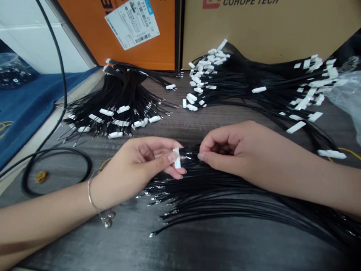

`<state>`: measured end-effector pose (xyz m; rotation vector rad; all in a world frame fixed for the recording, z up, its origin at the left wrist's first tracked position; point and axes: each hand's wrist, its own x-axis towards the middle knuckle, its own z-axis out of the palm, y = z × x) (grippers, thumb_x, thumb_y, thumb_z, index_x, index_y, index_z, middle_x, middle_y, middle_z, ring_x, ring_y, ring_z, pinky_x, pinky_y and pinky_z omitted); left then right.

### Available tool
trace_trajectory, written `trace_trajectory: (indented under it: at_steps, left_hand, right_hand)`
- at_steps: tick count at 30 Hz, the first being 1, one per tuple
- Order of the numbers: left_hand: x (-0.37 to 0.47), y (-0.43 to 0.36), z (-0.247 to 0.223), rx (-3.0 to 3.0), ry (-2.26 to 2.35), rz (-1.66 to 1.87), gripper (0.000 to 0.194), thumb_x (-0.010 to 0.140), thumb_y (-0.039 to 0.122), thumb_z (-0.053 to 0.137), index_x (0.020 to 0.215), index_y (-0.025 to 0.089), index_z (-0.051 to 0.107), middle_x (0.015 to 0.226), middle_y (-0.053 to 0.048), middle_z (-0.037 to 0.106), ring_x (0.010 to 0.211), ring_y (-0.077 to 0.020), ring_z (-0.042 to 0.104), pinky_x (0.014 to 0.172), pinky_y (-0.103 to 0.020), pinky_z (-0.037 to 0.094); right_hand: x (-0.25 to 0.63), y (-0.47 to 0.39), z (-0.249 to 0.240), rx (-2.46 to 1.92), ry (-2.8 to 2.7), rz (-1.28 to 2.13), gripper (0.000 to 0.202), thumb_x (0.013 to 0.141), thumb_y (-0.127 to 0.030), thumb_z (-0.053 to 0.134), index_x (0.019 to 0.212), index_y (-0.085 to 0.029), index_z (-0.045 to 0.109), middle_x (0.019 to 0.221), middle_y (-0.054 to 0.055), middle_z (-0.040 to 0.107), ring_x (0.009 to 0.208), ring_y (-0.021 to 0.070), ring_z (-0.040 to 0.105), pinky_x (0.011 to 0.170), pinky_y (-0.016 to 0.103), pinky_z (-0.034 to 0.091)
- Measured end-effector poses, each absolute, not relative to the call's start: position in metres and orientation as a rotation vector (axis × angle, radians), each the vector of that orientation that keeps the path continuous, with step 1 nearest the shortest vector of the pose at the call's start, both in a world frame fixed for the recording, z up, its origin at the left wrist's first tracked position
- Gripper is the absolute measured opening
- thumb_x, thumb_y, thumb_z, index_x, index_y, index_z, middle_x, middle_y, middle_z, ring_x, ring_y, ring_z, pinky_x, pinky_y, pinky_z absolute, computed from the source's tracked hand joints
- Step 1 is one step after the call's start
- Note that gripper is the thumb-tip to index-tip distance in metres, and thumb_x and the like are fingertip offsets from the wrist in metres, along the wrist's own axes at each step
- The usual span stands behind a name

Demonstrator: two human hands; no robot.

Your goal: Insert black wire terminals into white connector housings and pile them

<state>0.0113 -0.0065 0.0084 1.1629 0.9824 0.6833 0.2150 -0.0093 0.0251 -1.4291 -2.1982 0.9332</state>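
Observation:
My left hand (147, 156) pinches a small white connector housing (177, 158) between thumb and fingers, near the middle of the view. Black wires with shiny metal terminals run into or up to the housing's right side; how many are seated cannot be made out. Just to the right, my right hand (230, 146) is closed, thumb against forefinger, on black wire close to the housing. Below both hands lies a loose spread of black wires (225, 198), their bare metal terminals pointing left. One wire's terminal (153, 234) lies apart, nearest to me.
Behind my hands lie a wire bundle with white connectors (251, 78) and a fanned bundle (121, 92). Orange (143, 60) and brown boxes (271, 34) stand at the back. A black cable (65, 96) loops at left. A clear plastic bag (351, 100) lies right.

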Motion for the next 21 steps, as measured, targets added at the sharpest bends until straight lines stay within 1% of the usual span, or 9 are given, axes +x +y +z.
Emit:
trace_trajectory:
  at_steps: [4,9,16,21]
  left_hand:
    - [0.0120,-0.0062,0.0082,1.161,0.990,0.690,0.016,0.078,0.014,0.065,0.093,0.010,0.063,0.067,-0.001,0.070,0.063,-0.0115,0.069,0.063,-0.015,0.056]
    - [0.0113,-0.0065,0.0089,1.175,0.986,0.679,0.014,0.077,0.013,0.065,0.091,0.010,0.063,0.068,-0.001,0.070,0.061,-0.0102,0.068,0.063,-0.014,0.056]
    - [0.0098,-0.0060,0.0073,1.239,0.999,0.665,0.016,0.077,0.018,0.066,0.091,0.012,0.065,0.070,-0.001,0.071,0.063,-0.0122,0.068,0.065,-0.018,0.056]
    - [0.0096,-0.0059,0.0060,1.231,0.989,0.671,0.016,0.077,0.018,0.066,0.092,0.013,0.063,0.068,0.000,0.070,0.064,-0.0117,0.069,0.064,-0.015,0.056]
  right_hand:
    - [0.2161,-0.0104,0.0227,-1.424,-2.199,0.889,0.013,0.076,-0.030,0.057,0.068,-0.022,0.064,0.055,-0.009,0.060,0.046,0.0040,0.050,0.041,0.016,0.037]
    - [0.2156,-0.0102,0.0215,-1.429,-2.222,0.846,0.011,0.074,-0.027,0.058,0.065,-0.023,0.064,0.052,-0.009,0.058,0.043,0.0033,0.049,0.038,0.015,0.035]
    - [0.2146,-0.0111,0.0209,-1.454,-2.196,0.872,0.014,0.075,-0.029,0.057,0.065,-0.022,0.064,0.050,-0.008,0.057,0.041,0.0041,0.046,0.036,0.016,0.032]
    - [0.2145,-0.0111,0.0228,-1.409,-2.221,0.873,0.014,0.077,-0.027,0.057,0.066,-0.022,0.064,0.051,-0.009,0.056,0.043,0.0027,0.045,0.037,0.016,0.032]
